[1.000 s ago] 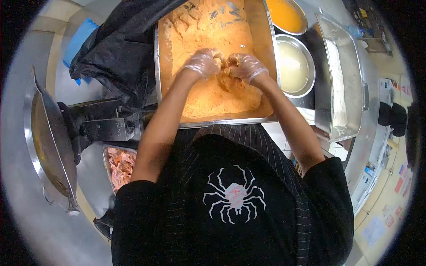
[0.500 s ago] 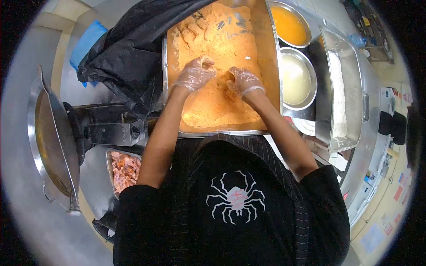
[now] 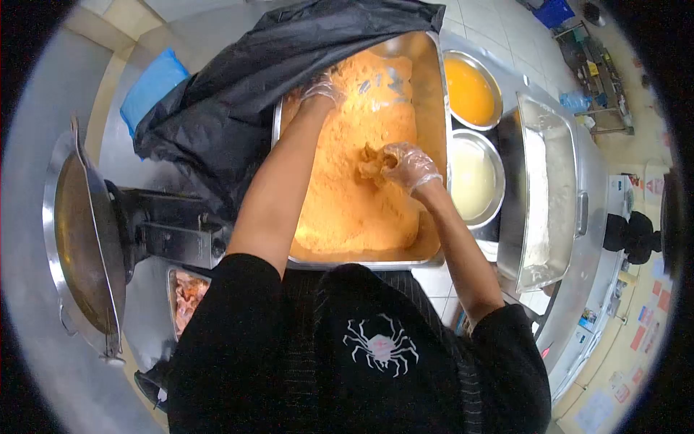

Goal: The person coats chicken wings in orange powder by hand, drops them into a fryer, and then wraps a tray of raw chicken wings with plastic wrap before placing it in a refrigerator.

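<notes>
A large metal tray (image 3: 431,249) holds a deep layer of orange breading (image 3: 354,217). My right hand (image 3: 410,166), in a clear plastic glove, is closed on a crumb-coated piece (image 3: 371,162) over the middle of the breading. The piece looks like breaded meat, though its exact kind is covered by the coating. My left hand (image 3: 323,88), gloved too, reaches to the far left part of the tray, beside the black plastic sheet (image 3: 238,94). Its fingers are mostly hidden there, so their grip does not show.
To the right stand a bowl of orange liquid (image 3: 470,90), a bowl of pale batter (image 3: 473,177) and a deep metal pan (image 3: 570,195) with white powder. A scale (image 3: 177,242), a tray of raw meat (image 3: 189,293) and a big wok-like pan (image 3: 79,239) are at left.
My left hand has moved away to the far left of the tray. My right hand now lifts a coated piece into sight. The view has shifted, and the tray appears lower.
</notes>
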Tool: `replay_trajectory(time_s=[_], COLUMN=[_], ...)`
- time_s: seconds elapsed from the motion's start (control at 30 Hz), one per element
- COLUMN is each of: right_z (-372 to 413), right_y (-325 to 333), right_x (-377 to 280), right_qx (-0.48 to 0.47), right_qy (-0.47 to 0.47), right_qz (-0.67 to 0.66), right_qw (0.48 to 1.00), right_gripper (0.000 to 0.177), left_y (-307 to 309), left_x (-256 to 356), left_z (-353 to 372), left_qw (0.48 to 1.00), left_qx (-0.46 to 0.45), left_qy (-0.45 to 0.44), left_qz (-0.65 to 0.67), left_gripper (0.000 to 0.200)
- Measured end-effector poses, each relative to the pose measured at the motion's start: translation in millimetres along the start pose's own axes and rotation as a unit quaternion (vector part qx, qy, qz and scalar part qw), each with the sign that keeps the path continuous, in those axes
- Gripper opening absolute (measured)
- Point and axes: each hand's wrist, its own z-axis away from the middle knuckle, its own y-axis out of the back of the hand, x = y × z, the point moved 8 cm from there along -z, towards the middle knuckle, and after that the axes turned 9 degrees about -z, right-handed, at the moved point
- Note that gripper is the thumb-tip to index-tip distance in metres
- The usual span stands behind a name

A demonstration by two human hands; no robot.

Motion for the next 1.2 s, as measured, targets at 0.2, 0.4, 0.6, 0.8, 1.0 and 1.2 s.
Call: replay_trajectory(time_s=[0.2,0.4,0.6,0.8,1.0,1.2], right_z=[-39,-44,-43,-33,-35,-26], right_y=[41,47,37,30,17,38], right_x=[-4,2,9,16,17,25], right_qx=[-0.039,-0.029,-0.041,-0.060,-0.083,0.045], right_qy=[0.012,0.047,0.046,0.051,0.053,0.120], right_qz=[-0.016,-0.064,-0.062,-0.021,-0.016,-0.024], right_qw=[0.999,0.996,0.996,0.997,0.995,0.992], right_gripper=[0.042,0.040,0.040,0.044,0.044,0.042], left_y=[-14,-30,-93,-47,-28,21], left_x=[32,43,25,6,20,42], left_z=[-47,-33,-100,-59,-26,8], left_qw=[0.996,0.971,0.994,0.998,0.994,0.964], left_qx=[-0.050,-0.150,-0.044,-0.024,-0.001,0.091], left_qy=[-0.069,-0.104,-0.096,-0.033,-0.086,-0.199], left_qz=[-0.025,-0.153,-0.024,0.038,0.068,0.152], left_gripper=[0.079,0.071,0.060,0.066,0.073,0.059])
